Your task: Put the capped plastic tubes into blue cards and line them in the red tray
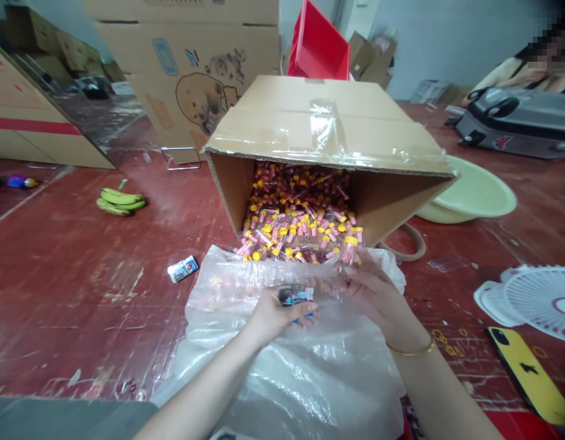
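Note:
My left hand (277,311) is closed around a small stack of printed packets (297,296), coloured black, blue and white. To its right, my right hand (378,299) has its fingers pinched at the lower end of a small clear bottle (349,250) with a yellow cap and pink contents. A cardboard box (286,119) lies on its side with its mouth towards me. Many similar small bottles (305,226) fill it and spill to its lip. Under both hands spreads a translucent plastic sheet (282,379), which looks like a bag.
On the red floor lie a loose packet (182,269), bananas (121,200), a tape roll (408,242) and rubber bands (451,345). At right are a green basin (479,189), a white fan grille (548,299), a yellow phone (529,373) and a grey suitcase (520,122) beside a person.

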Demonstrator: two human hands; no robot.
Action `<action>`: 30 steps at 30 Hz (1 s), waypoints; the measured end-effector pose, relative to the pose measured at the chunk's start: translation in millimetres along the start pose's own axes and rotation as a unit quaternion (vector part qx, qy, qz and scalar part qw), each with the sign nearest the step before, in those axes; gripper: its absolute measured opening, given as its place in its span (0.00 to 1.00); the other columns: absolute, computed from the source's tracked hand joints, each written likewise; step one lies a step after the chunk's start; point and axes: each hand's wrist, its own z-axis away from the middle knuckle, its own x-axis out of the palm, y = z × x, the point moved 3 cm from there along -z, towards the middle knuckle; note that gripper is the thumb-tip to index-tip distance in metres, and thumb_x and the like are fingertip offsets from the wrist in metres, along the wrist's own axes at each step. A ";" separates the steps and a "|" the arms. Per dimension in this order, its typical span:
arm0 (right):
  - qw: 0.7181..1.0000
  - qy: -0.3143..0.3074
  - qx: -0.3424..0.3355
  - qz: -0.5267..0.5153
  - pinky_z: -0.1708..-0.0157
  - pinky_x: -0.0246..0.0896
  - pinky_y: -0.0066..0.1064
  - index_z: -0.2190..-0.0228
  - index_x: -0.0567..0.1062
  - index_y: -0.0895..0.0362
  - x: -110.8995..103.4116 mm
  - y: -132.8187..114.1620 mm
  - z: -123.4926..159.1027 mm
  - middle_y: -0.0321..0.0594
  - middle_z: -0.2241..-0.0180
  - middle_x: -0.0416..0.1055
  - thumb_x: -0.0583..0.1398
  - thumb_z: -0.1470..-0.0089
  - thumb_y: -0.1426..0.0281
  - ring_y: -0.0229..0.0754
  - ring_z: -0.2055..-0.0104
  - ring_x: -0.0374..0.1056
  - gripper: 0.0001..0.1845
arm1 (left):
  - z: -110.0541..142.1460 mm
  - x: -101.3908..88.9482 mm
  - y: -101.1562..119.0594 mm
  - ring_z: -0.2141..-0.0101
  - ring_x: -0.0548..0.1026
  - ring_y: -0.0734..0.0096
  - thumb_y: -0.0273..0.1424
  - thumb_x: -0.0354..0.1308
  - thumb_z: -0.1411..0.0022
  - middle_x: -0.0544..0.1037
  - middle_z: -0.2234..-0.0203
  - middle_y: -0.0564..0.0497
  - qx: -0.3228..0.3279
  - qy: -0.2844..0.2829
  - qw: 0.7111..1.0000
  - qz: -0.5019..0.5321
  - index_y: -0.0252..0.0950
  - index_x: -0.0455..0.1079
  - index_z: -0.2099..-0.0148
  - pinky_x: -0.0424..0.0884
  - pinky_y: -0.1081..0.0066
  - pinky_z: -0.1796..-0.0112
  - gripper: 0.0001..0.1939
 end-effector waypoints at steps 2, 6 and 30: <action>0.999 -0.041 0.004 0.030 0.77 0.63 0.28 0.53 0.63 0.43 11.5 -2.3 7.7 0.27 0.71 0.71 0.65 0.53 0.68 0.34 0.78 0.66 0.26 | 2.6 2.2 1.7 0.78 0.76 0.72 0.42 0.67 0.50 0.80 0.74 0.48 0.007 -0.009 1.000 -0.019 0.34 0.74 0.68 0.70 0.76 0.78 0.16; 0.995 -0.061 -0.010 0.077 0.76 0.65 0.30 0.53 0.60 0.45 20.5 -4.3 14.0 0.28 0.70 0.72 0.63 0.49 0.65 0.35 0.79 0.68 0.24 | 5.3 2.6 1.3 0.77 0.77 0.71 0.47 0.63 0.47 0.81 0.71 0.45 -0.013 0.014 1.000 0.006 0.34 0.73 0.66 0.71 0.74 0.77 0.20; 0.928 -0.134 -0.141 0.316 0.73 0.58 0.27 0.61 0.61 0.51 35.7 -16.3 2.9 0.32 0.70 0.67 0.62 0.45 0.67 0.35 0.71 0.63 0.15 | 1.4 5.4 3.8 0.84 0.72 0.77 0.43 0.69 0.53 0.76 0.82 0.53 0.003 -0.053 0.998 0.032 0.32 0.70 0.71 0.68 0.78 0.80 0.19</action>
